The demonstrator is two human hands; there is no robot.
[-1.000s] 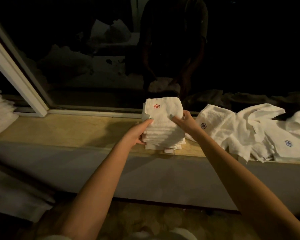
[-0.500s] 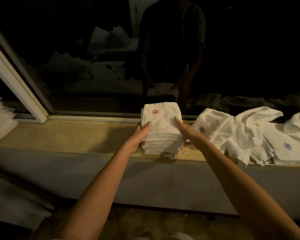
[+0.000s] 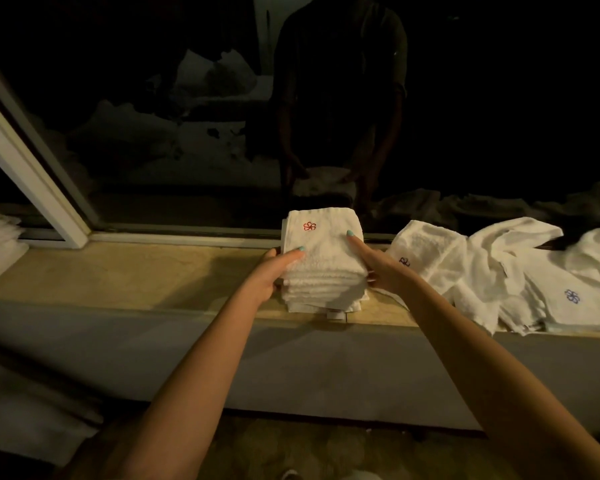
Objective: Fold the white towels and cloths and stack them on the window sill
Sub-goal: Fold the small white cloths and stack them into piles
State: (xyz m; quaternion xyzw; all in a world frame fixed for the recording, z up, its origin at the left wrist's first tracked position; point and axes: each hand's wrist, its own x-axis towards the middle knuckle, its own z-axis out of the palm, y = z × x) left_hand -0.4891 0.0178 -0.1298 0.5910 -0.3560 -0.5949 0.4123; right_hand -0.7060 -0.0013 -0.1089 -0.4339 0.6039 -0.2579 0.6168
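Stack of folded towels point(image 3: 326, 268) sits mid window sill point(image 3: 136, 275), red logo up. L hand point(image 3: 274, 271) grips its left side, thumb on top, fingers curled round the edge. R hand point(image 3: 378, 268) grips the right side, 1 digit laid on top. Unfolded cloths point(image 3: 499, 271) lie just to the right, touching R hand.

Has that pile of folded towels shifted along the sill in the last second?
No. The pile sits at the same spot on the sill, equally far from the window frame.
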